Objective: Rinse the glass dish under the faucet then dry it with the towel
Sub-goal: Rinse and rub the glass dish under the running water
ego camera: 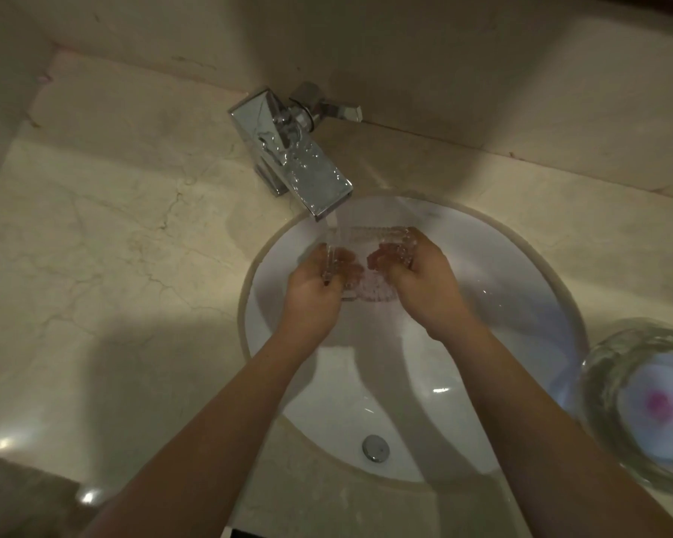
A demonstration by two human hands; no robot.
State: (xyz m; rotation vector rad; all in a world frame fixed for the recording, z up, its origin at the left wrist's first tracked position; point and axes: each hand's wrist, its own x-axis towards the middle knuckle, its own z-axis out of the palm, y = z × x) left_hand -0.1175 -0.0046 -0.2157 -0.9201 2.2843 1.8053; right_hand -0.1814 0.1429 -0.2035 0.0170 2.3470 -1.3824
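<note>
A clear, ribbed glass dish (366, 242) is held over the white sink basin (521, 304), right under the chrome faucet (304, 168). Water runs from the spout onto the dish's left part. My left hand (315, 293) grips the dish's left side with its fingers curled over the rim. My right hand (420, 281) holds the right side, fingertips showing through the glass. No towel is in view.
The basin is set in a beige marble counter (113, 246), with its drain (375, 447) near the front. A round glass bowl (645, 409) with a pink spot inside stands on the counter at the right. A wall rises close behind the faucet.
</note>
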